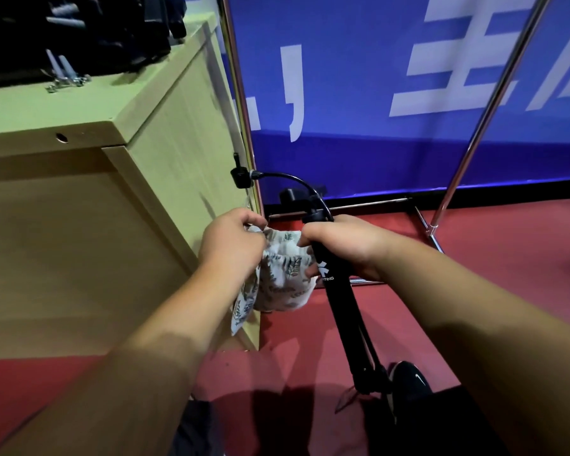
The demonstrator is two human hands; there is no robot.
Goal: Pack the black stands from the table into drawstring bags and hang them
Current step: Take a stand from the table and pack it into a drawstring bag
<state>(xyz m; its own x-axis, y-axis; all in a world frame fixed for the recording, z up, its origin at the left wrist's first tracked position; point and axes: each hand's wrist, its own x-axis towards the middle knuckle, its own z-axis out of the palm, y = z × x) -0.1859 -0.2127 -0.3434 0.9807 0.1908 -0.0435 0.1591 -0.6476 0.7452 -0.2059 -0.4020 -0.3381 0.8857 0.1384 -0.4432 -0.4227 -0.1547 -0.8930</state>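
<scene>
The black stands (79, 31) on the table's (79, 106) far corner run off the frame; the left hand (231, 247) partly hides the drawstring bag's (283, 286) mouth.

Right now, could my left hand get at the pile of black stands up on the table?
Probably, but not freely. The left hand grips the leaf-print bag low beside the table, while the pile of black stands lies on top. Nothing blocks the way up; the bag would come along.

I read this as an event hall: blue banner (359, 60) with big white characters on a chrome pole frame (496, 93), red floor (514, 255), pale wood table (79, 108).
</scene>
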